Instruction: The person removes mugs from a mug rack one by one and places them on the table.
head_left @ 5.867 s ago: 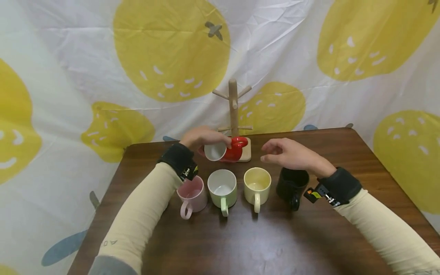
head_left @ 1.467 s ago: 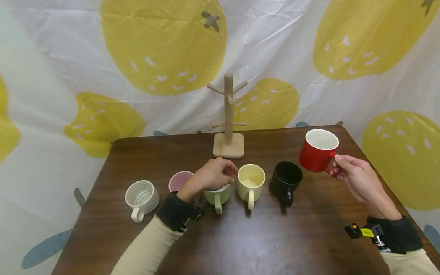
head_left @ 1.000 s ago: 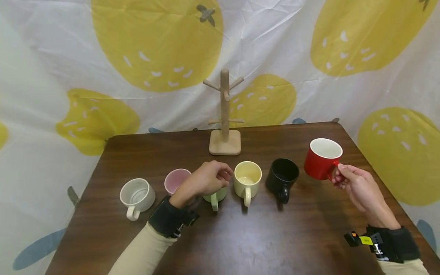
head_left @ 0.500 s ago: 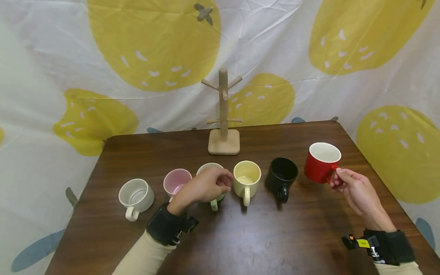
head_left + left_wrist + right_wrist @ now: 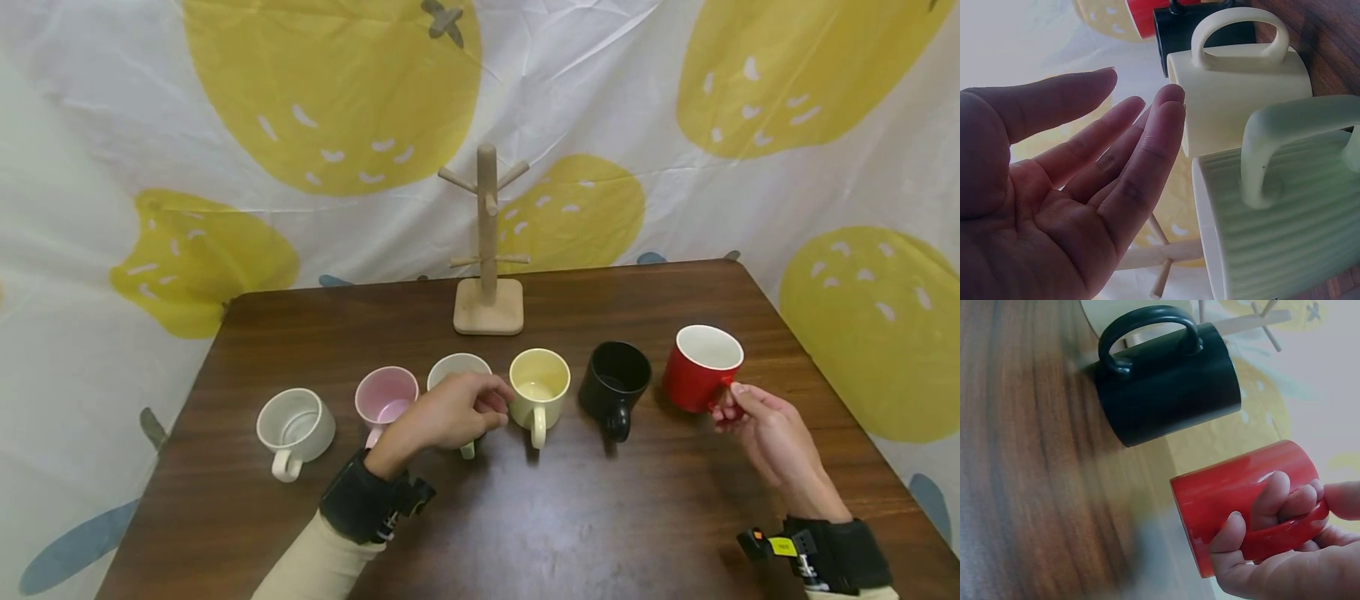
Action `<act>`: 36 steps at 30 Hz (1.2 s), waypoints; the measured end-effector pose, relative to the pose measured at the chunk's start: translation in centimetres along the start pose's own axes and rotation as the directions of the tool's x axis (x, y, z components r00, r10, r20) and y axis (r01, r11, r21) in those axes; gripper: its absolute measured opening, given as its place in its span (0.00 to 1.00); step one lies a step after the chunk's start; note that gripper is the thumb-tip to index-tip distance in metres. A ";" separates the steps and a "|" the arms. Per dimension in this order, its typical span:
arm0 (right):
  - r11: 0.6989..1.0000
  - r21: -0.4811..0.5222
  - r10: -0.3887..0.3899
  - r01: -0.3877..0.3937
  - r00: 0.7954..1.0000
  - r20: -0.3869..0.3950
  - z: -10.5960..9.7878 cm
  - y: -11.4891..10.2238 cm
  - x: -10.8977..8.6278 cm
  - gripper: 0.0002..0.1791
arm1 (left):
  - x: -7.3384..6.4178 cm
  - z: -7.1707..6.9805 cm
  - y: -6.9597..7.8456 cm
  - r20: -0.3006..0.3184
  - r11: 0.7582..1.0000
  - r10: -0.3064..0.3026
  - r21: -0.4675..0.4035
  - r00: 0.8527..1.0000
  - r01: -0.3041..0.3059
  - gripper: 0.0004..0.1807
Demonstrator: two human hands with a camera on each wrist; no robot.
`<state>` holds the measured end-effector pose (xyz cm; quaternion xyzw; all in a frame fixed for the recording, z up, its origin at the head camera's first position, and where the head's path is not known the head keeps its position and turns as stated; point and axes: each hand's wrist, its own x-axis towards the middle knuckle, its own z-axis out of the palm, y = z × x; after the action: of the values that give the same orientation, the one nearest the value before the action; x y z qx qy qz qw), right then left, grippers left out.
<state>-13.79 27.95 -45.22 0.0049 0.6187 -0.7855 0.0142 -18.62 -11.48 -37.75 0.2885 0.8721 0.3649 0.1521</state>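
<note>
A red mug (image 5: pixel 702 369) with a white inside stands upright at the right end of a row of mugs. My right hand (image 5: pixel 776 442) grips its handle; in the right wrist view, the fingers pass through the handle loop and the mug's base sits close over the tabletop. My left hand (image 5: pixel 453 411) hovers over the pale green mug (image 5: pixel 460 363), partly hiding it. Its fingers are loosely bent with nothing between them, as the left wrist view shows. The fingertips point toward the cream-yellow mug (image 5: pixel 539 392). Beside the red mug is a black mug (image 5: pixel 617 383).
A pink mug (image 5: pixel 385 396) and a white mug (image 5: pixel 297 429) make up the left part of the row. Behind the row stands a wooden mug tree (image 5: pixel 487 242) with bare pegs. A fruit-print cloth (image 5: pixel 360 242) hangs behind the brown table (image 5: pixel 570 517).
Earlier my left hand held the red mug tipped near the mug tree. Later my right hand has it by the handle at the far right, and has since lowered it. The left hand stays above the green mug.
</note>
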 end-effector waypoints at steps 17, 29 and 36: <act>0.996 0.077 -0.051 0.048 0.998 0.038 0.1 1.9 0.0 0.15 | -0.1 0.5 -0.2 0.012 1.000 0.001 -0.013 1.000 -0.001 0.12; 0.994 0.091 -0.068 0.063 0.996 0.052 -0.2 2.8 0.1 0.15 | -0.2 0.5 -0.3 0.032 1.000 -0.008 -0.011 0.999 0.008 0.10; 0.985 0.150 -0.099 0.084 0.990 0.096 -0.4 3.5 0.1 0.16 | -0.2 0.6 -0.4 0.038 1.000 -0.011 -0.013 0.999 0.011 0.10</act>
<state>-13.78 27.55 -48.70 -0.0633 0.5576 -0.8276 0.0095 -18.32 -11.47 -38.44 0.2894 0.8681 0.3645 0.1727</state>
